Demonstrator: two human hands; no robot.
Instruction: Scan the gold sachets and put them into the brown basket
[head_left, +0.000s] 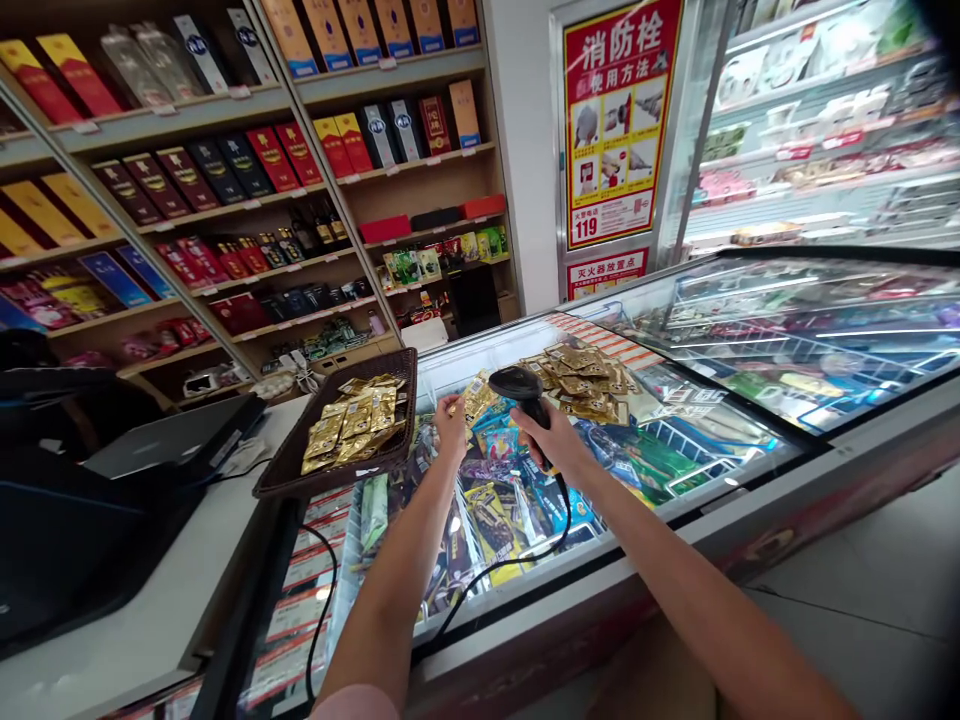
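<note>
the surface is a freezer [862, 475] with a glass top, bright wrapped goods showing through it. a white counter [210, 560] with black machines [169, 435] adjoins at the left. boxes fill the shelves [217, 105] behind; a red poster [619, 130] hangs on the wall, and a lit chiller [847, 140] stands at the far right.

the two hands are near each other but not touching. the left hand [451, 420] is closed to a pinch, fingertips on the near end of a gold packet [478, 398] above the glass. the right hand [555, 440] is wrapped round the grip of a black scanner [517, 385], whose head is just beside the packet. more gold packets lie in a brown basket [411, 395] to the left, and a loose pile [589, 385] of them lies on the glass beyond the right hand.

the basket's near corner reaches over the freezer's left end. the scanner's cord [568, 520] curves down across the glass to the front rim, between the forearms. basket and pile bound the hands on either side; toward the front rim, only the cord and forearms cross the glass. the floor [862, 610] shows past the rim, lower right.
</note>
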